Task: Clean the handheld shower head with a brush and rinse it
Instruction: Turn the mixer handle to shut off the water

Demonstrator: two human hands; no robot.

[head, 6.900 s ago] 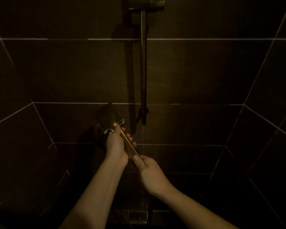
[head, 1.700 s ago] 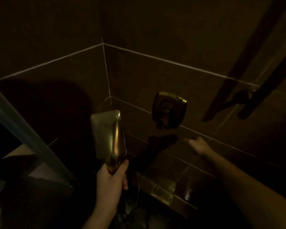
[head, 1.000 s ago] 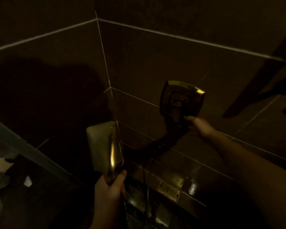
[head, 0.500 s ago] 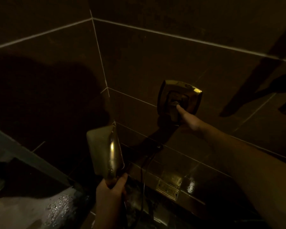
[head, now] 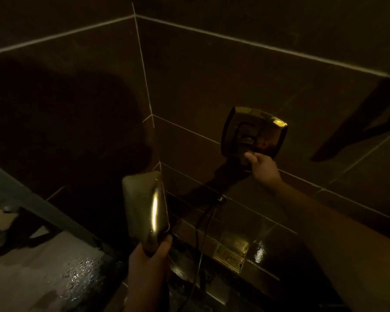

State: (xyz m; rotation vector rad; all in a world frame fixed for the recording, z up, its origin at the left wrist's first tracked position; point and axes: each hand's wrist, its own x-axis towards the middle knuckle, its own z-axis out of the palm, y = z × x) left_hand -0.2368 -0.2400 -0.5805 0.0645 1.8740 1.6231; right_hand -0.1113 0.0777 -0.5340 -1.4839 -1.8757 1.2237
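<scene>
Grip first: left hand (head: pixel 148 258) is wrapped around the neck of the shower head (head: pixel 144 208), thumb up along the right side, holding it upright low in the middle of the view. It's a flat, roughly rectangular gold-coloured thing, its pale broad face turned left, with a bright streak of light down the shiny edge nearer the wall.

Right hand (head: pixel 262 167) is reaching out to the wall control (head: pixel 254 134), a shiny squarish plate on the tile. Thumb and fingers are curled onto the lever hanging at the bottom of that plate, so it's pinching that, though it's pretty dim and I can't make out the fingertips properly.

A thin dark hose (head: pixel 200 239) hangs from a small fitting on the wall just right of the shower head and runs down past the left wrist, so it sits between the two arms. Below it there's a small shiny metal plate (head: pixel 231 255) down where wall meets floor, and the tiles around it look wet.

Shower head is right by the corner where two dark tiled walls (head: pixel 212 70) meet, close to the grout line but not clearly touching it. On the left a grey frame edge (head: pixel 43 210) slants down, and beyond it there's pale wet floor (head: pixel 54 278) with glints of water. No containers in view that I can tell.
</scene>
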